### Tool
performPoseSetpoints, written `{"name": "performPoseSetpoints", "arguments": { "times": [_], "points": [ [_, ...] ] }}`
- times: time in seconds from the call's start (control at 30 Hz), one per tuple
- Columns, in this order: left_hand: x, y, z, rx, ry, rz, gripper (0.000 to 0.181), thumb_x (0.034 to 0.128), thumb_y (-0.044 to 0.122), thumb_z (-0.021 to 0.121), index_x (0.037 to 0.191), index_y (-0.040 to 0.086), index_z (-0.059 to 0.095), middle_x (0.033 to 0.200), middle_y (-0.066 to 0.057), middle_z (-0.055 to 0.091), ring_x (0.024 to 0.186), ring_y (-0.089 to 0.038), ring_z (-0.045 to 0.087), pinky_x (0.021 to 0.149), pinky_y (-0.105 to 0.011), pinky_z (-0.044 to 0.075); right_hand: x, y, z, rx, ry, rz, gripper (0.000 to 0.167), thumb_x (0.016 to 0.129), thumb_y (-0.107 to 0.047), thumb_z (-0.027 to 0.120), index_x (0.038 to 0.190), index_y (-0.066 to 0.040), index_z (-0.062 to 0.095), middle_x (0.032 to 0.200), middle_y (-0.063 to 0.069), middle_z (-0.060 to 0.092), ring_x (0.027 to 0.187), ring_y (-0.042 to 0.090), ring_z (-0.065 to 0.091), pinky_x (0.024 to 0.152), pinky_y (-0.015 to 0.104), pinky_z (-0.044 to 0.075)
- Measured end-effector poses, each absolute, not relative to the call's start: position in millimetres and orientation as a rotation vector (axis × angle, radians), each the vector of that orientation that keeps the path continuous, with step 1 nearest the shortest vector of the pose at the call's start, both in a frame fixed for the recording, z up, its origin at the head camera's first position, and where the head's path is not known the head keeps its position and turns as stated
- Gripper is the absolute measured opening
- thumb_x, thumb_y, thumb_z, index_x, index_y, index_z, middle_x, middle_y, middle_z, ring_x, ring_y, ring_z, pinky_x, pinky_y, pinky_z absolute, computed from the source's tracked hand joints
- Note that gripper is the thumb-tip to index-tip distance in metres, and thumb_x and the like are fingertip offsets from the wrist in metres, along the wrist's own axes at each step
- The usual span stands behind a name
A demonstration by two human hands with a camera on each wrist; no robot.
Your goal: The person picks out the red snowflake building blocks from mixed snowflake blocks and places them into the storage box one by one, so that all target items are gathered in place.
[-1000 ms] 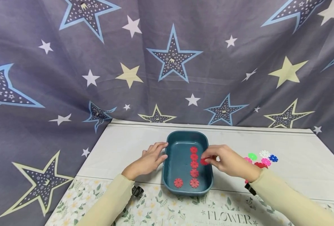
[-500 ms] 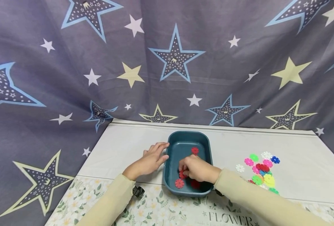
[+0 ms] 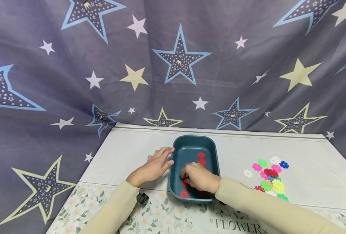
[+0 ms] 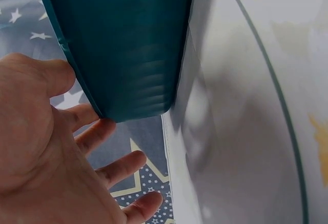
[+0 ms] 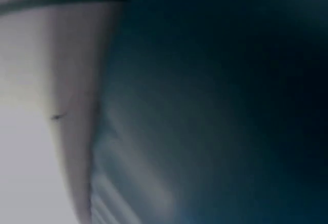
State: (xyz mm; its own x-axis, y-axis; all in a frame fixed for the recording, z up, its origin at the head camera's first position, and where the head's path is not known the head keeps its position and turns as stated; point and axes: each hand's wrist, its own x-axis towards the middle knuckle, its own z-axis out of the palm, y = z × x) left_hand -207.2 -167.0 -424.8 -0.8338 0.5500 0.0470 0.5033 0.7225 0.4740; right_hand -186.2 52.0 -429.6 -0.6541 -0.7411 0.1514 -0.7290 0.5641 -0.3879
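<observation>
The teal tray [image 3: 194, 200] holds red flower-shaped discs: a column on its right side, partly covered by my right hand, and a disc [image 3: 184, 194] near its front left. My right hand [image 3: 199, 177] is inside the tray, fingers curled down, pinching another red disc [image 3: 184, 184] just behind that one. My left hand [image 3: 153, 167] is spread at the tray's left edge. In the left wrist view, the thumb and fingertips of my left hand [image 4: 72, 137] touch the rim of the tray [image 4: 123, 55]. The right wrist view shows only the tray's side [image 5: 179, 121], blurred, without the hand.
Right of the tray lies a loose cluster of coloured discs, among them a green disc [image 3: 262, 162], a blue disc [image 3: 284, 164] and a yellow disc [image 3: 278, 186]. A white disc [image 3: 248, 173] lies nearer the tray. A star-patterned curtain [image 3: 173, 94] hangs behind.
My right hand has carried a red disc from the tray's right edge to its front left. The disc in front of it has shifted slightly toward the front. My left hand has stayed put.
</observation>
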Motion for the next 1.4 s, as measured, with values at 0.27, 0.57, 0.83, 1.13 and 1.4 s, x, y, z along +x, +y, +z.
{"name": "performPoseSetpoints", "arguments": {
  "times": [0.27,0.57,0.83,1.13,1.4],
  "points": [
    [-207.4,-166.6,-423.6,0.845,2.816,0.761,0.052,0.1025,0.033,0.041,0.148,0.01,0.03,0.149,-0.004,0.028,0.13,-0.026,0.03,0.085,-0.049,0.027,-191.0,80.0,-397.5,-1.345,2.891,-0.793,0.008,0.083,-0.002,0.069,0.086,-0.01,0.071,0.083,-0.002,0.062,0.075,0.01,0.058,0.069,0.027,0.048],
    [-207.2,-165.7,-423.7,0.85,2.816,0.761,0.052,0.1022,0.033,0.042,0.148,0.01,0.031,0.148,-0.004,0.028,0.13,-0.027,0.03,0.086,-0.051,0.027,-189.8,196.2,-381.8,-1.042,3.095,-0.798,0.02,0.076,0.01,0.069,0.087,-0.006,0.071,0.079,0.0,0.063,0.072,0.013,0.059,0.067,0.034,0.051],
    [-207.0,-166.4,-424.1,0.865,2.818,0.756,0.052,0.1021,0.034,0.041,0.148,0.01,0.031,0.149,-0.004,0.027,0.13,-0.027,0.03,0.086,-0.052,0.027,-173.2,292.7,-411.5,-0.565,3.008,-0.561,0.016,0.076,0.004,0.072,0.091,-0.002,0.07,0.079,0.001,0.061,0.069,0.017,0.055,0.063,0.041,0.047],
    [-206.5,-167.6,-423.3,0.857,2.811,0.772,0.052,0.1022,0.034,0.041,0.148,0.01,0.03,0.149,-0.004,0.027,0.131,-0.028,0.029,0.087,-0.053,0.027,-175.1,322.0,-427.2,-0.478,2.965,-0.584,0.017,0.074,0.002,0.074,0.089,-0.003,0.066,0.077,0.001,0.057,0.069,0.019,0.05,0.064,0.041,0.045],
    [-206.8,-167.2,-424.1,0.858,2.816,0.757,0.052,0.1024,0.034,0.04,0.148,0.011,0.03,0.149,-0.004,0.027,0.13,-0.027,0.03,0.087,-0.052,0.027,-181.1,325.8,-428.0,-0.417,2.902,-0.592,0.027,0.077,-0.008,0.077,0.097,0.001,0.062,0.08,0.003,0.057,0.07,0.019,0.049,0.065,0.041,0.045]
  ]
}}
